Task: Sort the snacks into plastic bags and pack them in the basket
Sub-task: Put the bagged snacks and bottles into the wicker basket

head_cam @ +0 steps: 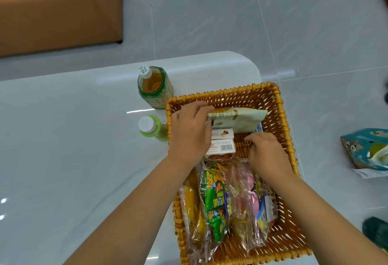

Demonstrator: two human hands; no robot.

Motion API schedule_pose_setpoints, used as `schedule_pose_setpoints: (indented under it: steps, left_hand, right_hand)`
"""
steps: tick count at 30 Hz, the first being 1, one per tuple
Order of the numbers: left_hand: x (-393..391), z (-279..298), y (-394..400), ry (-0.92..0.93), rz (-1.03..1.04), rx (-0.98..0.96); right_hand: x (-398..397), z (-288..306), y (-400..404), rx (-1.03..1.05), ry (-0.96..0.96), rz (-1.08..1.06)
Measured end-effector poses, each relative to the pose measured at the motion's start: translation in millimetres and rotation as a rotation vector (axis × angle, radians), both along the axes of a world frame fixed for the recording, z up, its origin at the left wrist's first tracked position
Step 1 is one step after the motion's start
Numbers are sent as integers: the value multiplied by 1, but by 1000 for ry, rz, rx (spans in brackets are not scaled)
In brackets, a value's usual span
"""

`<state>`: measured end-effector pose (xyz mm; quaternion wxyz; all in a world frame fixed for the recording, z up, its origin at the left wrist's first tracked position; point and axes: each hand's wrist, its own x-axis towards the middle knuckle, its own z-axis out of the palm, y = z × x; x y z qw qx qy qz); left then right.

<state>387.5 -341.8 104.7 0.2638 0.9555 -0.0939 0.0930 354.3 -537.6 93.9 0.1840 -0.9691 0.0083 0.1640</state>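
An orange wicker basket sits at the right end of the white table. Clear plastic bags of snacks lie side by side in its near half. My left hand is inside the basket's left side, fingers curled over the end of a cream snack packet that stands on edge against the far wall. Two small white boxes sit just under that packet beside my left palm. My right hand reaches into the middle of the basket with curled fingers; what they touch is hidden.
Two green drink bottles stand left of the basket: a tall tea bottle and a smaller white-capped bottle. A teal snack bag lies on the grey tiled floor at right. A brown board lies at top left.
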Motion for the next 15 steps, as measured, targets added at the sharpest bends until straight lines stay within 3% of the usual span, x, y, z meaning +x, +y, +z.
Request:
schedule_pose_setpoints:
  steps: [5, 8, 11, 15]
  left_hand:
    - [-17, 18, 47, -45, 254, -55]
    - [-17, 14, 71, 135, 425, -61]
    - [-20, -3, 86, 378, 460, -120]
    - [-22, -11, 91, 426, 410, -160]
  right_hand:
    - [1, 30, 49, 320, -178, -113]
    - [4, 37, 80, 387, -153, -70]
    - [9, 32, 101, 382, -34, -24]
    - [14, 31, 110, 354, 73, -23]
